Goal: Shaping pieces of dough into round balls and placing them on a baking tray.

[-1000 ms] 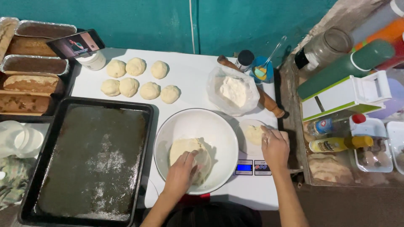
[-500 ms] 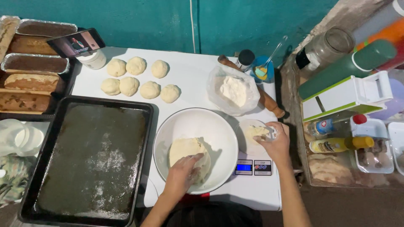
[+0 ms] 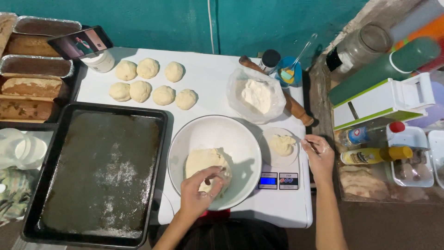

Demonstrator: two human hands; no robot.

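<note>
Two hands working: left hand [image 3: 198, 192] pinches the dough [image 3: 206, 167] in the white bowl [image 3: 203, 134]. Right hand [image 3: 319, 155], fingers loosely curled and empty, rests just right of the small dough piece [image 3: 281, 144] on the scale [image 3: 277, 180].

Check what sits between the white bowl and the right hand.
In the head view, a scale carrying a small dough piece lies between the bowl and right hand.

So there's a big lump of pale dough [image 3: 206, 166] sitting in a wide white bowl [image 3: 217, 134], soft and uneven, pushed toward the near side. A much smaller piece of dough [image 3: 281, 144] lies on the round plate of a white kitchen scale [image 3: 277, 178], just right of the bowl, kind of rough-edged and flattish.
</note>
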